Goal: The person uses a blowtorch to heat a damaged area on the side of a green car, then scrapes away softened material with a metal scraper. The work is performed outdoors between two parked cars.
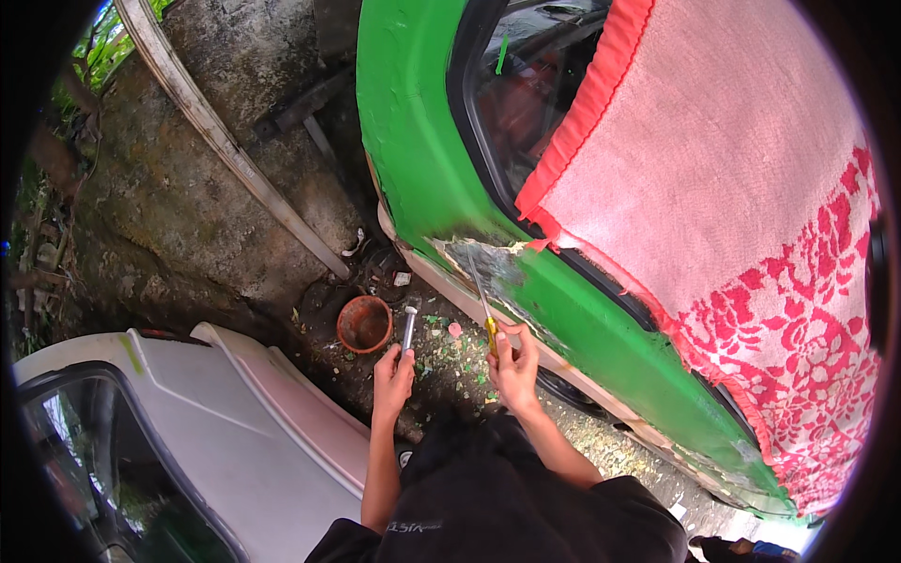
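Observation:
My left hand (392,380) is closed around a short silver metal bar with a wider end (409,330), held upright and away from the car. My right hand (514,373) grips the yellow handle of a screwdriver (491,328). Its long thin shaft reaches up to the damaged patch (488,266) on the green car's (427,178) body; whether the tip touches the metal I cannot tell. Paint there is broken away, with grey and dark surface showing and a ragged pale edge.
A pink and red patterned towel (713,188) covers the green car's glass. On the left stands a white car (225,413). A terracotta pot (364,325) and scattered paint chips (441,352) lie on the ground between. A long curved strip (221,141) leans against the mossy wall (169,216).

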### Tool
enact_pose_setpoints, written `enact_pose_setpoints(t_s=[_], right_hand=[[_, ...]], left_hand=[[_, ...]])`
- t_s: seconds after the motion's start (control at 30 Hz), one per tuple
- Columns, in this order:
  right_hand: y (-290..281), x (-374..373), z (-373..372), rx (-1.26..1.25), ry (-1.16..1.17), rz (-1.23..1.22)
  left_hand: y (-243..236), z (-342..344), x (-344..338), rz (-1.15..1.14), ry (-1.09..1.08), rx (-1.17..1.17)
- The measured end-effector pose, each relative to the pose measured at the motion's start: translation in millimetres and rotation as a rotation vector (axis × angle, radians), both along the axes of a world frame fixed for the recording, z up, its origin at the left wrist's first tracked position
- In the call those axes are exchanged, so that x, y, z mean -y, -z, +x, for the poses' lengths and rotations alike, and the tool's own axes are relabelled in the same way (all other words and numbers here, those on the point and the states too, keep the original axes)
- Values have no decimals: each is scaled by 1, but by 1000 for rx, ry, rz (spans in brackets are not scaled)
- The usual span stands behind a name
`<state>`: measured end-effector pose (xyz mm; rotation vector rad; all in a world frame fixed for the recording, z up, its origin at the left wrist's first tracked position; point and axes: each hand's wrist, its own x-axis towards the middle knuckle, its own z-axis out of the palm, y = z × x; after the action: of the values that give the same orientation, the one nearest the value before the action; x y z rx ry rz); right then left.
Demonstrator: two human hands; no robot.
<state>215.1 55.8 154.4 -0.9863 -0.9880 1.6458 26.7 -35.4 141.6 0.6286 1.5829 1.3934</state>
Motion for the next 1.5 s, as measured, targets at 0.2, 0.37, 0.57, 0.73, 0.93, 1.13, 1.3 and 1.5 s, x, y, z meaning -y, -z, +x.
enact_pose_setpoints(t_s=[0.2,0.37,0.57,0.73,0.93,1.13,1.3,1.5], right_hand=[[-2,4,12,23,-24,-45],[-1,-10,-12,-14,12,-8],[-3,-11,6,65,-10,-31],[7,-12,3,35,-2,1],[0,-25,43,-71,-276,-262],[7,-29,45,-257,-530,-337],[11,-45,51,-467,-673,-515],[0,-37,50,-358,-567,-500]], left_hand=[[6,-5,2,22,-1,16],[1,2,2,4,-17,38],[3,3,7,-1,-64,37],[3,12,10,56,-68,72],[6,27,6,20,-84,-17],[15,73,2,82,-212,72],[18,99,10,55,-275,131],[14,103,19,54,-290,127]])
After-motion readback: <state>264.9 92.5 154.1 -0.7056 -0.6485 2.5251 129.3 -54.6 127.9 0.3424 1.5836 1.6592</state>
